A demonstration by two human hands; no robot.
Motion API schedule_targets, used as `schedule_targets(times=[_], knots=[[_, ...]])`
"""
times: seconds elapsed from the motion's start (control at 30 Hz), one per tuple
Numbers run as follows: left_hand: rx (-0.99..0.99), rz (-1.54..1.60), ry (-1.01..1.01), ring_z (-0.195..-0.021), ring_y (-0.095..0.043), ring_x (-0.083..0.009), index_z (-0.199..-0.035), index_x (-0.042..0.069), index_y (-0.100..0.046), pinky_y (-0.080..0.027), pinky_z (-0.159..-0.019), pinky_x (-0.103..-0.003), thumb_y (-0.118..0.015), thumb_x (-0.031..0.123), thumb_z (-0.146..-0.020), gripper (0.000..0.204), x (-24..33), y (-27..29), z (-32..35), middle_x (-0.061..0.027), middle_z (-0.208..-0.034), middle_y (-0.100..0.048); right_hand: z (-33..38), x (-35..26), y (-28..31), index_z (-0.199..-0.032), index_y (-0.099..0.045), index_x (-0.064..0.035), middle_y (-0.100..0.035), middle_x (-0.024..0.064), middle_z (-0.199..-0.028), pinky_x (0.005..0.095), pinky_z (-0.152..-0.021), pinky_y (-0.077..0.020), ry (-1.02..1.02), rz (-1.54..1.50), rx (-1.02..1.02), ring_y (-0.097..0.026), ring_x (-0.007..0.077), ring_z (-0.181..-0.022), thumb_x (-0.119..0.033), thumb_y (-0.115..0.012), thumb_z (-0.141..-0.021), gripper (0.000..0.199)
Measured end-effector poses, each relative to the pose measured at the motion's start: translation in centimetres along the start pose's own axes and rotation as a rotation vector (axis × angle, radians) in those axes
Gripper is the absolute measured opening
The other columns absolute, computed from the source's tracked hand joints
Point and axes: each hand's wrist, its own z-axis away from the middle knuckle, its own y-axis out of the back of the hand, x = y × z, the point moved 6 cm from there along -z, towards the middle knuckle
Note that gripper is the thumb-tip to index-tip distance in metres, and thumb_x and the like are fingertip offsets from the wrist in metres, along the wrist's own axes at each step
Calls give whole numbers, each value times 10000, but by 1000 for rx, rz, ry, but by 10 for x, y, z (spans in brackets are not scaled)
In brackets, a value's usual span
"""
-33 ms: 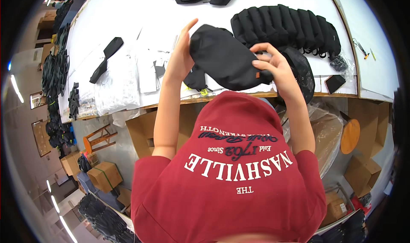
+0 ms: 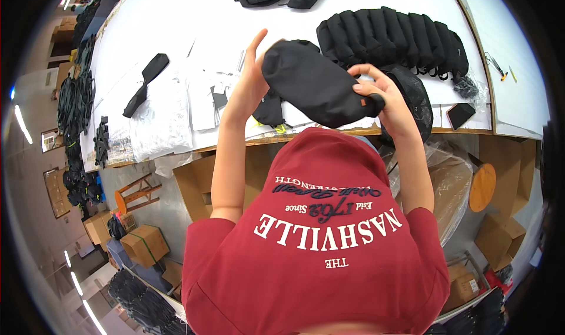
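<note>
Head view: likely pouch (image 2: 312, 82) between hands (image 2: 250, 87) (image 2: 388, 100)

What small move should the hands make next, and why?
Probably curl the left hand more fully around the left end of the pouch: one finger points up, off the fabric, while the right hand grips the other end near the orange tag. A second firm hold might steady it.

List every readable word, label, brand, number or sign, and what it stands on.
Red shirt: white and black lettering, readable but not copied here.
Held black pouch: orange tag, too small to read.
Cardboard box, lower right: pale label, too small to read.
</note>
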Motion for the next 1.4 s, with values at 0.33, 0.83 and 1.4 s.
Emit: schedule_targets(times=[0.33, 0.83, 1.4], knots=[[-7, -900, -103, -928, -611, -157, -1136, 56, -526, -497, -821, -285, -750, 21, -717, 476, -10, 16, 41, -53, -975, -650, -3, 11, 19, -1171, -554, -7, -604, 43, -1000, 205, -715, -414, 205, 337, 119, -525, 53, -797, -419, -359, -987, 491], [-5, -616, -376, -896, -481, -195, -847, 1, -654, -357, -848, -303, -712, 123, -750, 165, -27, 9, 36, -50, -841, -540, 14, -34, 2, -869, -690, -36, -514, -12, -776, 217, -550, -278, 393, 680, -13, -392, 65, -638, -110, -753, -710, 186], [616, -1468, -73, -1184, -358, -362, -1185, 41, -505, -285, -1029, -447, -715, 250, -777, 504, -102, 168, 57, -197, -1249, -351, 42, -93, 326, -1149, -636, -132, -617, 129, -1007, 303, -682, -511, 528, 1059, 1323, -629, 200, -751, -175, -686, -794, 361]])
